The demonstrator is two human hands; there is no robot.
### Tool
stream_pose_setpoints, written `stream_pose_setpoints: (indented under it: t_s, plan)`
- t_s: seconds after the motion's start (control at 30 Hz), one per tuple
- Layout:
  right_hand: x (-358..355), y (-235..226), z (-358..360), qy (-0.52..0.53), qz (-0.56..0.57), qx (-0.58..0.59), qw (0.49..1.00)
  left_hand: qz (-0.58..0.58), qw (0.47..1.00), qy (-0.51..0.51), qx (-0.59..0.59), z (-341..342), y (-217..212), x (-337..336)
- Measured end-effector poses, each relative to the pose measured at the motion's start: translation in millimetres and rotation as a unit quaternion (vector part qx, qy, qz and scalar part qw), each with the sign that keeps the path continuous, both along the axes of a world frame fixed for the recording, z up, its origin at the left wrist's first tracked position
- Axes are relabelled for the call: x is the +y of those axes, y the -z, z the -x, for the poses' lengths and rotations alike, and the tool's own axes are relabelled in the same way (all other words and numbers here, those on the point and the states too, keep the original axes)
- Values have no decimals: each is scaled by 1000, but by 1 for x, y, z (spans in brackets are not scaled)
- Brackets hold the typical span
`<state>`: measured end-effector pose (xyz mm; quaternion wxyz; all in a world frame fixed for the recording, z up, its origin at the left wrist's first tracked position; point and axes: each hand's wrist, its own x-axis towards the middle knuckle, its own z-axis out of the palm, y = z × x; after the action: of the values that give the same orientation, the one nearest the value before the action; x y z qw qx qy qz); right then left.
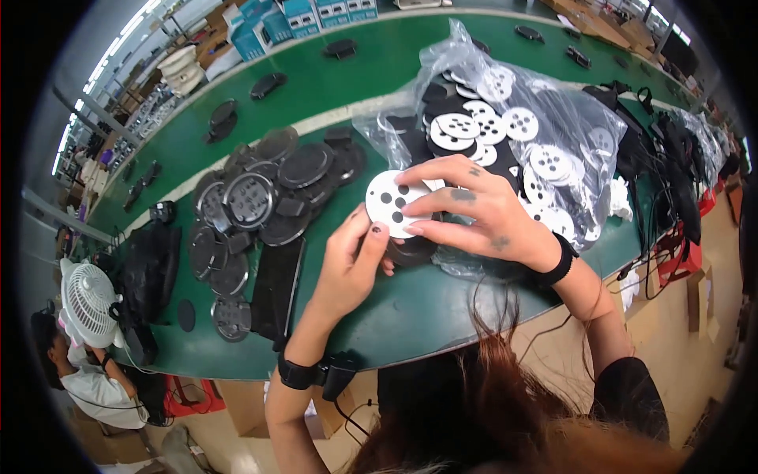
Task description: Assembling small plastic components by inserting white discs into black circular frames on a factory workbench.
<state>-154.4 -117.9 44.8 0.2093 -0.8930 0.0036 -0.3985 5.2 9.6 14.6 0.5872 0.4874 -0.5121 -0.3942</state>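
Note:
A white disc with black dots (377,207) is held up over the near side of the green table. My left hand (347,257) grips its lower left edge, thumb in front. My right hand (482,207) has its fingertips and thumb on the disc's right side. Below the disc shows part of a dark round piece (412,253); whether it touches the disc I cannot tell. To the left lies a heap of black round housings (251,199). Beyond my right hand, an open clear plastic bag (580,110) holds several similar white discs (483,122).
A dark flat panel (278,286) lies near the table's front edge. Several black parts (268,84) sit spaced along the green belt behind. Blue boxes (300,16) stand at the back. A white fan (88,304) and a seated person (99,387) are at left; black cables (667,174) at right.

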Motion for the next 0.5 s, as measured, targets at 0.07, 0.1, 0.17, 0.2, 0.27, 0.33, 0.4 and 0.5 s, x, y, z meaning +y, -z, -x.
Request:
stream_pose_setpoints:
  t_s: [0.07,0.1,0.17,0.2,0.27,0.33,0.4,0.5]
  plan:
    - [5,5,0,-27,21,-2,999,5,1000,0,-21,-2,2,0]
    - [6,7,1,-28,14,2,999,4,1000,-19,-15,1,0,-1]
    - [10,8,2,-20,-23,24,999,-6,999,-13,-41,-2,1,0]
    - [11,9,2,-17,-25,22,999,-11,999,-13,-39,-2,1,1]
    - [11,11,1,-28,-50,13,998,6,997,-15,-69,-2,1,2]
    - [11,13,0,-40,-73,2,997,9,997,-18,-80,-1,1,5]
    - [11,13,0,-35,-59,-4,998,15,996,-20,-90,1,0,4]
    - [12,16,1,-25,-65,4,998,30,995,-38,-91,4,2,3]
